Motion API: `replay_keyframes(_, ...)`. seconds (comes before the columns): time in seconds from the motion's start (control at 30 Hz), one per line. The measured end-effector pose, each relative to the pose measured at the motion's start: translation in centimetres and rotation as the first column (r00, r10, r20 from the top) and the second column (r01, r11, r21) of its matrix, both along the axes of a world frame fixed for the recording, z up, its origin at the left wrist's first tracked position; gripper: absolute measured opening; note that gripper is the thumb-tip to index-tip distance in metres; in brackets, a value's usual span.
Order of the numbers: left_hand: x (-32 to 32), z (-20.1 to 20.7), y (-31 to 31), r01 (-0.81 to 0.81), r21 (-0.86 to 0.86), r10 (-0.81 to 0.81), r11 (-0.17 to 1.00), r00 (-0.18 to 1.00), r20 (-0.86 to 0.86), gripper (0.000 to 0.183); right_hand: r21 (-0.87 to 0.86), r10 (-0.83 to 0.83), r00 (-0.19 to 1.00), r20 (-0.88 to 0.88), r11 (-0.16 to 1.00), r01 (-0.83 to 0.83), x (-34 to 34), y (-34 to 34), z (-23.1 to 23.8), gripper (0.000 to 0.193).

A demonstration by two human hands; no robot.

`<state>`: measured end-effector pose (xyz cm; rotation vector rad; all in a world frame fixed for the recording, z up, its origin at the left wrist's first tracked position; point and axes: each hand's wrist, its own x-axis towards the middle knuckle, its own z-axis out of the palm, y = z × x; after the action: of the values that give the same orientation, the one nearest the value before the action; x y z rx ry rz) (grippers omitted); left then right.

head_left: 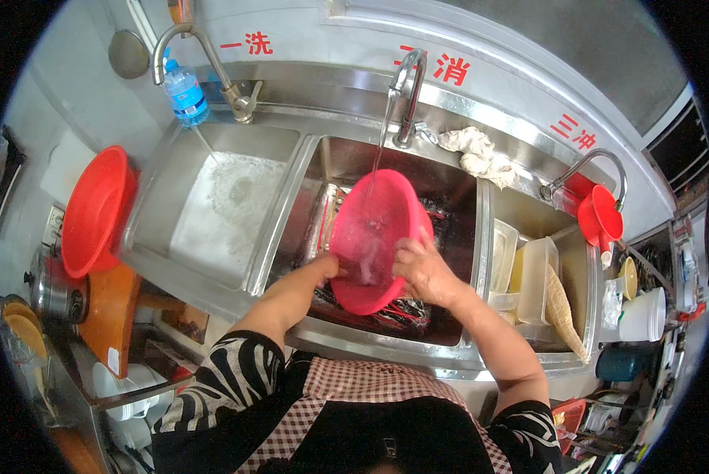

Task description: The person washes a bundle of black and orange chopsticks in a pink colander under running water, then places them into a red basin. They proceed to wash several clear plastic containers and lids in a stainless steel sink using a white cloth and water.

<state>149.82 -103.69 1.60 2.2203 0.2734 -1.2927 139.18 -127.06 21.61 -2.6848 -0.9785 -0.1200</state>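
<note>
A pink plastic basin (398,189) is tilted over the middle sink (461,276), with water from the middle faucet (418,75) running into it. My left hand (323,270) grips the basin's lower left rim, its fingers partly hidden by the basin. On the right side, my right hand (424,265) is closed around the opposite rim, knuckles up. Splashing water blurs the inside of the basin. Beneath it in the sink lie long, thin, red and pale items, mostly hidden, perhaps partly under water.
Foamy water fills part of the left sink (153,229); a blue-labelled bottle (185,95) stands behind it. A red basin (94,213) leans at far left. The right sink holds clear plastic containers (534,280) and a woven piece (564,312). A white cloth (481,156) and red dipper (599,215) sit behind.
</note>
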Motion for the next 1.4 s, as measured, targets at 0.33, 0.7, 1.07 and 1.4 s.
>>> replay_keyframes(0.33,4.3,16.3,-1.0,0.093,-0.126,0.062,0.988,0.506,0.861,0.034,-0.286,-0.168,0.752,-0.637,0.958,-0.029,-1.2,1.7,-10.8,0.042)
replay_keyframes(0.7,0.3,31.5,6.8,0.075,-0.140,0.156,0.987,-0.297,0.942,0.027,0.257,-0.052,0.847,-0.530,0.941,0.219,5.4,1.8,-10.3,0.016)
replay_keyframes(1.07,4.4,23.7,13.8,0.136,-0.802,0.805,0.582,-0.239,0.543,0.025,-0.090,-0.519,0.813,-0.264,0.852,0.515,19.2,-4.3,-20.4,0.047)
replay_keyframes(1.4,5.7,15.8,17.5,0.075,-0.994,0.989,-0.081,-0.120,-0.090,0.053,-0.279,-0.501,0.822,-0.272,0.858,0.431,9.8,8.5,-22.9,0.072)
